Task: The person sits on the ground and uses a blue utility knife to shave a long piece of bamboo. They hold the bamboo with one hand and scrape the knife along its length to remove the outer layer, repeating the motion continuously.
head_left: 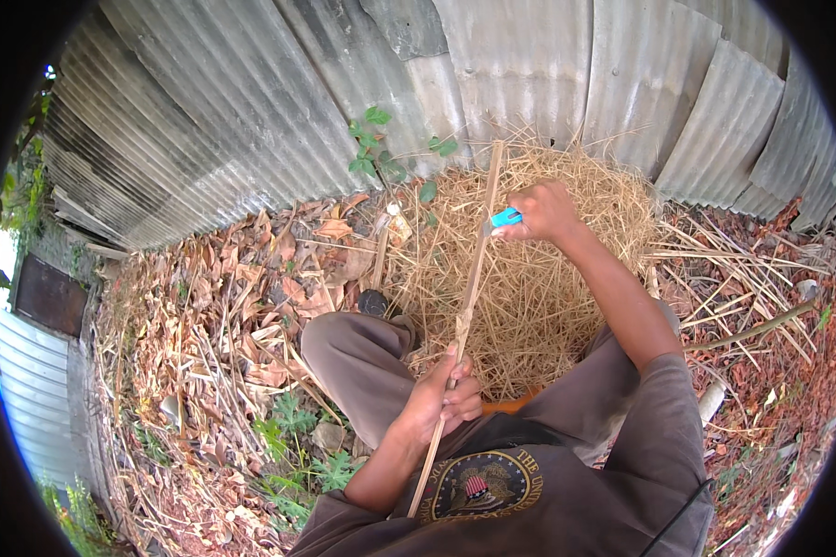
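A long, thin wooden strip (475,278), perhaps split bamboo, slants from my lap up toward the metal fence. My left hand (443,399) is wrapped round its lower part, close to my shirt. In my right hand (541,215), farther up, is a blue-handled cutter knife (505,218); its short blade end touches the strip's edge. Just below the blade the strip's surface looks rough and frayed. Under the strip and between my knees lies a heap of straw-coloured shavings (548,306).
A corrugated metal fence (520,74) stands close in front. Dry leaves (241,297) cover the ground at left, with green weeds (293,418) by my left arm. Loose thin sticks (743,278) are scattered at right. A green-leaved plant (370,153) grows against the fence.
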The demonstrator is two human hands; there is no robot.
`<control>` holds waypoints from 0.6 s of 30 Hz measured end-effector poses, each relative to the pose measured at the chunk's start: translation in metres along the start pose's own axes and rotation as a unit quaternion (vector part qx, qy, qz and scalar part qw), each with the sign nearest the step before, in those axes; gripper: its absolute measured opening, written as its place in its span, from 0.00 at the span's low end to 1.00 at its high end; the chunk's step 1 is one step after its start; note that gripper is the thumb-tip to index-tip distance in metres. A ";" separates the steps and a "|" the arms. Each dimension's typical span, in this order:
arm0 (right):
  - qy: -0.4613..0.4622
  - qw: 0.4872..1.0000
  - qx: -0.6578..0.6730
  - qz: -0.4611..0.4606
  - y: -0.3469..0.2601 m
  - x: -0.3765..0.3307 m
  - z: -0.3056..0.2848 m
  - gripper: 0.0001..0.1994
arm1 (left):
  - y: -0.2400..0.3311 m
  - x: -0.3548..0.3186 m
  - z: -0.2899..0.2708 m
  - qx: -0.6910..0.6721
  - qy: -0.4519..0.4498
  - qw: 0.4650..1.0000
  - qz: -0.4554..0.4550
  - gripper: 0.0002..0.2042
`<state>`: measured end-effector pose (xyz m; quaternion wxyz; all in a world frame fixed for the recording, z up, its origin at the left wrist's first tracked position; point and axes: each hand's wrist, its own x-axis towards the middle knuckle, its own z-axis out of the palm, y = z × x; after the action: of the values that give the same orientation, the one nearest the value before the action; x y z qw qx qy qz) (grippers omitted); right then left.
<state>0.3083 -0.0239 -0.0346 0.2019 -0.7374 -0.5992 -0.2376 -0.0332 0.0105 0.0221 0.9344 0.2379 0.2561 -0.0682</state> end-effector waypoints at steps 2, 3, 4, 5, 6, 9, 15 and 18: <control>0.016 1.000 -0.005 -0.009 0.007 0.002 0.003 0.41 | 0.003 0.002 0.000 0.003 -0.006 1.000 0.002 0.19; 0.016 1.000 -0.017 -0.015 0.010 0.003 0.006 0.41 | 0.003 0.003 0.000 0.005 -0.010 1.000 0.002 0.19; 0.013 0.999 -0.024 -0.019 0.010 0.002 0.009 0.42 | 0.003 0.005 -0.003 0.003 -0.010 1.000 -0.001 0.19; -0.005 1.000 -0.022 -0.018 0.013 0.003 0.010 0.42 | 0.003 0.006 -0.003 -0.003 -0.006 1.000 -0.002 0.19; -0.024 0.999 -0.020 -0.017 0.017 0.004 0.012 0.42 | 0.004 0.008 -0.001 -0.009 -0.001 1.000 -0.003 0.19; -0.109 0.992 -0.012 0.061 0.020 0.010 0.015 0.43 | 0.004 0.013 -0.001 -0.039 0.010 0.999 -0.006 0.19; -0.047 0.843 0.003 0.536 0.164 -0.031 -0.037 0.47 | -0.021 -0.050 -0.004 0.116 -0.022 0.990 -0.081 0.21; -0.049 0.839 -0.033 0.542 0.168 -0.064 -0.040 0.47 | 0.002 -0.036 -0.042 0.049 0.015 0.998 -0.021 0.22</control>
<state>0.4576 -0.1314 -0.0422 0.2443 -0.9611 -0.1051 -0.0740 -0.0819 0.0327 0.0097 0.9161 0.2789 0.2711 -0.0972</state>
